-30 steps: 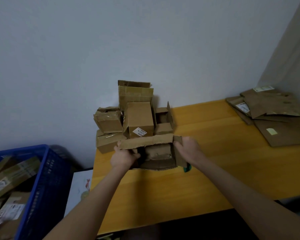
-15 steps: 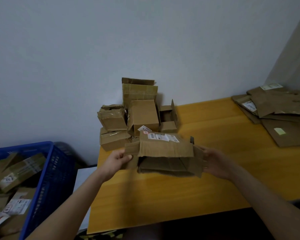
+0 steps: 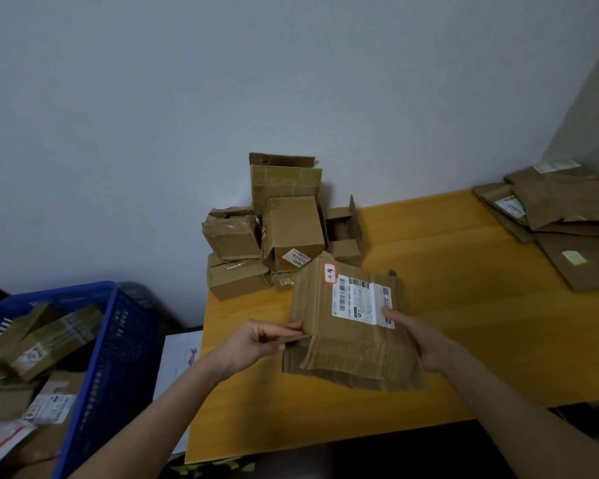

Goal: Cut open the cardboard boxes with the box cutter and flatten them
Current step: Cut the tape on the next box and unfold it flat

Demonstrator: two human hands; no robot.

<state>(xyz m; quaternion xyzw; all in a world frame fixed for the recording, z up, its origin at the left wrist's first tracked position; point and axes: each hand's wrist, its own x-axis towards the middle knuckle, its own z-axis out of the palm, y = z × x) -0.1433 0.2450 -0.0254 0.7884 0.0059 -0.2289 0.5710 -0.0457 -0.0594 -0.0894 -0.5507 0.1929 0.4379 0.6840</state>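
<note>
The person holds a partly collapsed cardboard box [image 3: 346, 340] between both hands, raised above the yellow table [image 3: 464, 305]. The left hand [image 3: 261, 344] pinches a flap on the box's left edge, thumb and curled fingers closed on the cardboard. The right hand [image 3: 421, 342] grips the box's right side, with the thumb lying on top at the corner of the white shipping label [image 3: 362, 300]; its other fingers are hidden under the box. A loose flap hangs down from the box between the two wrists.

Beyond the left hand, against the wall, stands a pile of unflattened boxes [image 3: 281, 229], its nearest one just beside the far edge of the held box. Well beyond and outward of the right hand lies a stack of flattened cardboard [image 3: 567, 216] on the table. Outward of the left forearm, off the table, a blue plastic basket [image 3: 118, 333] holds more boxes.
</note>
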